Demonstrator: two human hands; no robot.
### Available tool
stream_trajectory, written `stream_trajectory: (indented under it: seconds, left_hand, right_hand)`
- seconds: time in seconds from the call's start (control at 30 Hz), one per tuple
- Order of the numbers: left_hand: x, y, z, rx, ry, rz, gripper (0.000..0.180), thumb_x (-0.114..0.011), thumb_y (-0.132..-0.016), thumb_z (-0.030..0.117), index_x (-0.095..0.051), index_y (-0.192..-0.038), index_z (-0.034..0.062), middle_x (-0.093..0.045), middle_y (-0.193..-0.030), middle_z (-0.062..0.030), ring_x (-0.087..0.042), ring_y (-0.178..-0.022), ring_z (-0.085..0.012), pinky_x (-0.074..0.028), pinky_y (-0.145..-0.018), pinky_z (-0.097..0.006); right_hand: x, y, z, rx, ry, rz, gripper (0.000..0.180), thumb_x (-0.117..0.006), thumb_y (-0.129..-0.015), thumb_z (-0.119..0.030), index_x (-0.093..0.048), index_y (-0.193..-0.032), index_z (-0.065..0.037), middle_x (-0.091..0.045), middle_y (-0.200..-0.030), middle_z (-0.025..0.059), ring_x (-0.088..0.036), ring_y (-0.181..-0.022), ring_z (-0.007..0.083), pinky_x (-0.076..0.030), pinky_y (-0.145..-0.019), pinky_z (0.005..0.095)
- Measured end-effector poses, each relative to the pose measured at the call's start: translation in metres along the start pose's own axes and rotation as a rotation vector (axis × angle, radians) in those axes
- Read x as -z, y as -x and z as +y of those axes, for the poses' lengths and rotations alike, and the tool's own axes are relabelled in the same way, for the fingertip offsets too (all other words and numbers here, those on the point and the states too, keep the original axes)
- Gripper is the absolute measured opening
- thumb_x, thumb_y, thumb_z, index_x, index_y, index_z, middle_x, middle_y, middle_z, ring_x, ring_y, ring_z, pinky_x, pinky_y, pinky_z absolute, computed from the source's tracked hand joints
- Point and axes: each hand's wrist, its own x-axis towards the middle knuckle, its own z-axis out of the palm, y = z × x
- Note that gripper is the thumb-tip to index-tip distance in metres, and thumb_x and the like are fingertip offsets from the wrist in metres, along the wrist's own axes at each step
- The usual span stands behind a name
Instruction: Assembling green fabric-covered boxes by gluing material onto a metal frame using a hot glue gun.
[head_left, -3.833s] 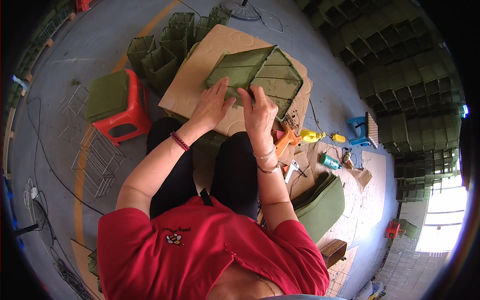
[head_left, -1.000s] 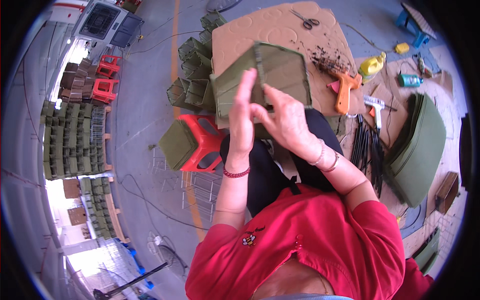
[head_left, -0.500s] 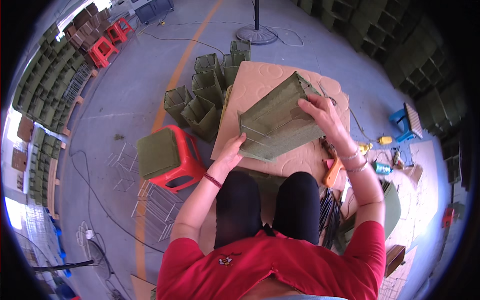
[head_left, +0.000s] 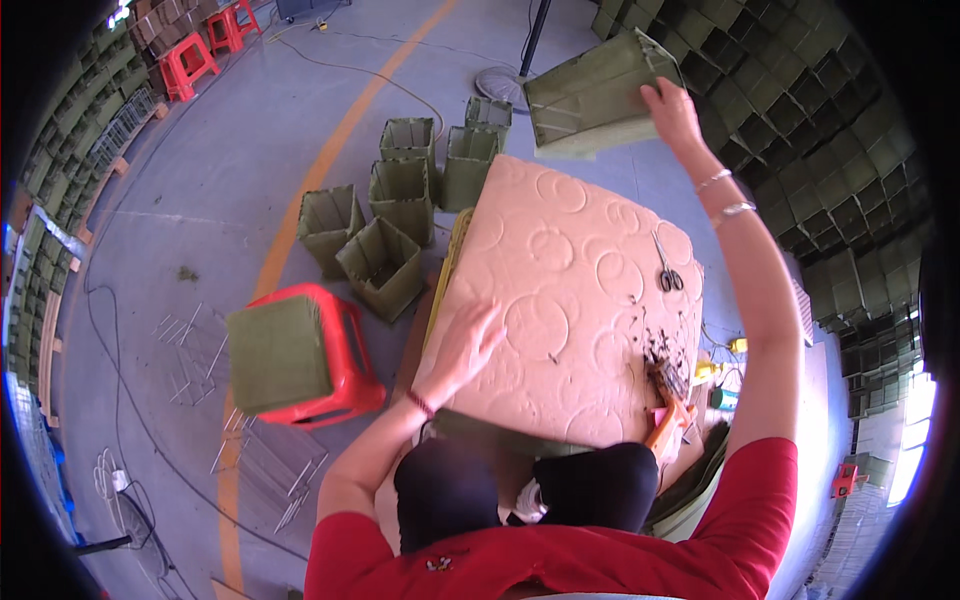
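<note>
My right hand (head_left: 675,118) is stretched far out to the right, with its fingers closed on the rim of an open green fabric-covered box (head_left: 590,95). The box is raised, tilted on its side, beyond the far edge of the pink padded work surface (head_left: 545,235). Over the near left part of that surface is my left hand (head_left: 464,348), fingers extended and holding nothing. Scissors (head_left: 669,272) lie at the right side of the padding. Closer to me, an orange-handled tool (head_left: 668,428) rests by its right edge among dark scraps.
Several open green boxes (head_left: 400,195) stand on the floor left of the work surface. A red stool (head_left: 352,350) carries flat green panels (head_left: 280,355). Wire frames (head_left: 275,470) lie near it. Stacked green boxes (head_left: 800,150) line the right side, past a stand's round base (head_left: 500,88).
My right hand has carried the green box up and away, past the far edge of the padding. My left hand has let go of it and stayed low. The view has shifted.
</note>
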Motion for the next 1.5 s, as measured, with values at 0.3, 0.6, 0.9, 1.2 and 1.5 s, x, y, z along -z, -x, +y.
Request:
stream_trajectory:
  seconds: [0.3,0.6,0.9,1.2,1.5]
  left_hand:
    - [-0.002,0.012,-0.004,-0.067,-0.135,-0.201,0.039,-0.065,-0.083,0.021,-0.06,-0.115,0.0009,-0.047,-0.135,-0.0143,-0.037,-0.131,-0.0302,-0.027,-0.11,-0.047]
    - [0.006,0.004,0.002,-0.082,-0.149,-0.433,0.042,-0.066,-0.084,0.025,-0.059,-0.12,0.0047,-0.045,-0.138,-0.0117,-0.037,-0.133,-0.0279,-0.027,-0.109,-0.05]
    - [0.0,0.008,0.002,-0.059,-0.153,-0.361,0.037,-0.067,-0.083,0.024,-0.062,-0.114,0.0054,-0.049,-0.135,-0.009,-0.04,-0.131,-0.0263,-0.03,-0.108,-0.048]
    - [-0.004,0.025,-0.003,-0.148,-0.155,-0.152,0.031,-0.061,-0.088,0.022,-0.063,-0.113,0.004,-0.053,-0.13,-0.0092,-0.042,-0.128,-0.0249,-0.03,-0.109,-0.045]
    - [0.036,0.053,0.02,-0.032,-0.071,0.245,0.021,-0.062,-0.084,0.014,-0.064,-0.102,0.0046,-0.06,-0.114,-0.0119,-0.055,-0.109,-0.0305,-0.046,-0.092,-0.04]
  right_hand:
    - [-0.233,-0.008,0.067,-0.177,0.153,0.149,0.01,-0.057,-0.084,-0.014,-0.059,-0.081,-0.004,-0.067,-0.082,0.0208,-0.064,-0.082,0.0383,-0.046,-0.076,0.0474]
    - [-0.373,0.031,0.131,-0.261,0.1,-0.217,0.016,-0.057,-0.08,-0.011,-0.065,-0.086,0.001,-0.066,-0.094,0.0238,-0.063,-0.094,0.0385,-0.047,-0.084,0.0448]
    - [-0.372,0.033,0.117,-0.262,-0.303,-0.733,0.033,-0.059,-0.081,-0.016,-0.067,-0.111,-0.006,-0.063,-0.114,0.0211,-0.06,-0.105,0.039,-0.045,-0.096,0.0412]
    - [-0.232,0.045,0.094,0.24,-0.111,-0.57,0.033,-0.064,-0.084,-0.016,-0.062,-0.114,-0.003,-0.069,-0.097,0.0159,-0.067,-0.089,0.0244,-0.051,-0.077,0.0354]
    - [0.049,0.186,0.052,0.14,-0.261,-0.967,0.029,-0.061,-0.088,-0.013,-0.06,-0.114,-0.001,-0.07,-0.091,0.0113,-0.062,-0.082,0.0129,-0.049,-0.073,0.0295]
